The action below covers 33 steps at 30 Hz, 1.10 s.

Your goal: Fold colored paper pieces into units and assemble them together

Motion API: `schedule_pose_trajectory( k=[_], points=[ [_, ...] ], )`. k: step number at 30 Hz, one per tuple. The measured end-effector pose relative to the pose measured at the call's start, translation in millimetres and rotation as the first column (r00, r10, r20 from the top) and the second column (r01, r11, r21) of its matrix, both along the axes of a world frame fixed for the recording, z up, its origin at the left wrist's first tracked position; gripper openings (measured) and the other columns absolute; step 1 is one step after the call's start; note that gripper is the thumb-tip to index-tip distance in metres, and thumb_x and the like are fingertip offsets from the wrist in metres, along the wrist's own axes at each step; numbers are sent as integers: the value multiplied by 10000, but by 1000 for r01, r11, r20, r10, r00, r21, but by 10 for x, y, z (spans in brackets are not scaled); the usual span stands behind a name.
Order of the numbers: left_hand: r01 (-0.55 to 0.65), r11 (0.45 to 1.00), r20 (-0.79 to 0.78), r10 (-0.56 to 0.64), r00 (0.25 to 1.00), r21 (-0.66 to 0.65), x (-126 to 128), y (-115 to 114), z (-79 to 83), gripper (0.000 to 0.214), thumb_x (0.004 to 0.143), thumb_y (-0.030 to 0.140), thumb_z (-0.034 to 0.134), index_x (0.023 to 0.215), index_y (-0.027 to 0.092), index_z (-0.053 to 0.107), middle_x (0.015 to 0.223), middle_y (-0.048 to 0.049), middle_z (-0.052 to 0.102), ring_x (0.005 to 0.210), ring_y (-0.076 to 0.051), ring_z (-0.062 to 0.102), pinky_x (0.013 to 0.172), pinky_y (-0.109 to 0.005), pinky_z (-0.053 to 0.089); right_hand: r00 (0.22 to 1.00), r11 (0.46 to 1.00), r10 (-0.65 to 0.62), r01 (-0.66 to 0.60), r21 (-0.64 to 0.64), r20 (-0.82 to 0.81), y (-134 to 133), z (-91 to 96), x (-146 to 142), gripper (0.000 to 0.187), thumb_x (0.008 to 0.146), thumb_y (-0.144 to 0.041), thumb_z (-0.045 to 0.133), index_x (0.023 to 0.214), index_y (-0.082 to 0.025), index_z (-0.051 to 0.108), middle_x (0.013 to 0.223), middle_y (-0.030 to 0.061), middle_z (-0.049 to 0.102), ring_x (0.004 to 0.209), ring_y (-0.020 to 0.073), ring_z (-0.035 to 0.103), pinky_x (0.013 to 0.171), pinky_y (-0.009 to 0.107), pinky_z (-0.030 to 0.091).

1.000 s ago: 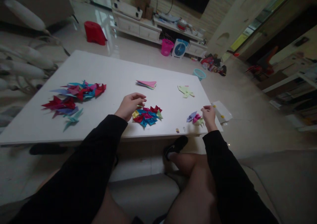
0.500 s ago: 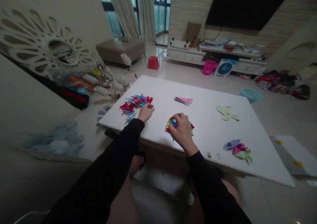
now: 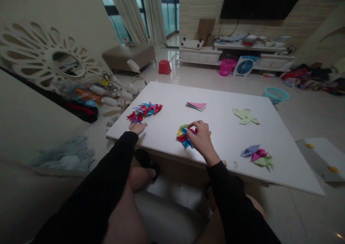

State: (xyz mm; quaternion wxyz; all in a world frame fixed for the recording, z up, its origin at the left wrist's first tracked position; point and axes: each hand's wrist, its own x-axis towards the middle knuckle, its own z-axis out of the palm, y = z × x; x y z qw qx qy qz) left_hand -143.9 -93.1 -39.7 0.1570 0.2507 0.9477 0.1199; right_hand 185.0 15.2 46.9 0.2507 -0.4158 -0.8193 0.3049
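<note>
My right hand (image 3: 201,140) rests on a small heap of folded paper pieces (image 3: 183,136) in blue, red and yellow near the front edge of the white table (image 3: 215,129), with its fingers curled over the pieces. My left hand (image 3: 138,128) lies at the table's left front edge, just below a spread of red, blue and purple folded paper shapes (image 3: 144,111). Its fingers are mostly hidden. Both arms wear black sleeves.
A pink folded stack (image 3: 196,105), a pale green paper shape (image 3: 245,116) and a purple, pink and green cluster (image 3: 257,155) lie on the table. On the floor stand a teal basket (image 3: 275,94), a red stool (image 3: 164,67) and a pink bin (image 3: 226,66).
My right hand moved from the purple cluster at the right to the heap in the middle. My left hand left that heap and went to the table's left edge. The view swung left.
</note>
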Motion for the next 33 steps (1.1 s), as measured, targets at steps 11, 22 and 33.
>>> schedule_pose_trajectory(
  k=[11,22,33],
  points=[
    [230,766,39,-316,948,600,671,244,345,273,754,366,709,926,169,788,1045,-116,779,1054,-303,700,951,-401,520,965,989,131,-142,-31,-228,173,-51,116,286,768,-149,560,1015,-230,679,954,47,707,873,223,623,812,369,483],
    [385,447,46,-698,714,807,1487,509,626,157,787,283,680,834,204,807,908,-73,801,869,-219,725,768,-318,556,993,996,19,-29,-87,-114,332,-189,154,115,835,-300,625,877,-213,687,731,-5,659,683,160,591,638,283,422],
    [368,460,73,-697,713,808,1392,391,687,103,763,279,719,792,229,804,908,-68,798,894,-233,721,820,-353,555,952,974,121,-168,-151,-282,249,-206,2,137,811,-340,666,814,-204,661,762,-2,654,697,148,576,660,283,461]
  ],
)
